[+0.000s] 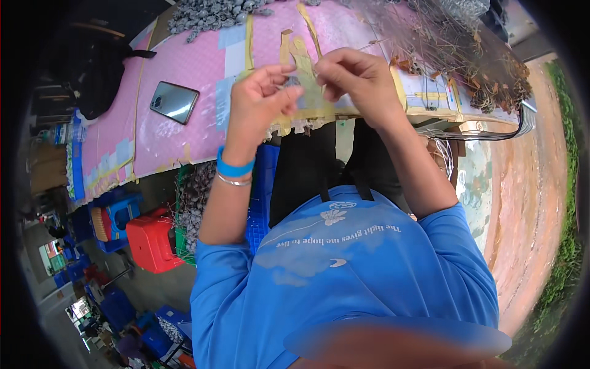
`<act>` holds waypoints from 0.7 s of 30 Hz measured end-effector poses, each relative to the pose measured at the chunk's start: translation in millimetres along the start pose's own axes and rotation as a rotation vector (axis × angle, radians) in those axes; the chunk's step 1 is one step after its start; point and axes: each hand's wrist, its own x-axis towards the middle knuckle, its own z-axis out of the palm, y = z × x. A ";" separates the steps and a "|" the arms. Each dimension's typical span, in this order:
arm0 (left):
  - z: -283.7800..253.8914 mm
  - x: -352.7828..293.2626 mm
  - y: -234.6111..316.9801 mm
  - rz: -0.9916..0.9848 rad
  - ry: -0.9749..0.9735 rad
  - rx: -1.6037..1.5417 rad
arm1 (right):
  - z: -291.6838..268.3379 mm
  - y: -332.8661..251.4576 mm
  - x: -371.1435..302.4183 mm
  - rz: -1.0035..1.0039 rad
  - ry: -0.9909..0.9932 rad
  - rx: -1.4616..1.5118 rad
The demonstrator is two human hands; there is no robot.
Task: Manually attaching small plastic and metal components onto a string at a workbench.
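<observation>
T-shirt (344, 264), blue with a pale print, covers my front, nearest of all. A blue wristband (235, 163) and a silvery bangle (234, 180) circle my left wrist. My left hand (261, 98) is curled, thumb and fingertips closed on a small grey piece (293, 81), held up over the near edge of the tabletop (166, 144). My right hand (362, 80), just beside it, has thumb and forefinger drawn together in a pinch; whether anything thin lies between them I cannot tell. Below the near edge, to my left, are a blue crate (262, 190), a green crate (181, 241) with dull greyish pieces (193, 194), and a red stool (150, 243). On the pink-covered tabletop, a phone (174, 102) lies left of my hands. Dry brown stems (467, 61) tangle across the right end. Grey pods (212, 15) heap at the far edge, and a black bag (101, 74) sits by the far left edge.
</observation>
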 end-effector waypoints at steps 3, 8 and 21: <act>13.0 -39.2 -10.2 -0.035 0.071 -0.208 | 26.1 -14.4 -8.8 0.155 -0.382 0.065; 18.7 -69.5 -8.5 -0.006 0.118 -0.297 | 34.9 -18.8 -38.4 0.216 -0.334 -0.096; 20.9 -84.2 -3.8 0.030 0.235 -0.272 | 32.3 -6.1 -74.6 0.248 -0.210 -0.133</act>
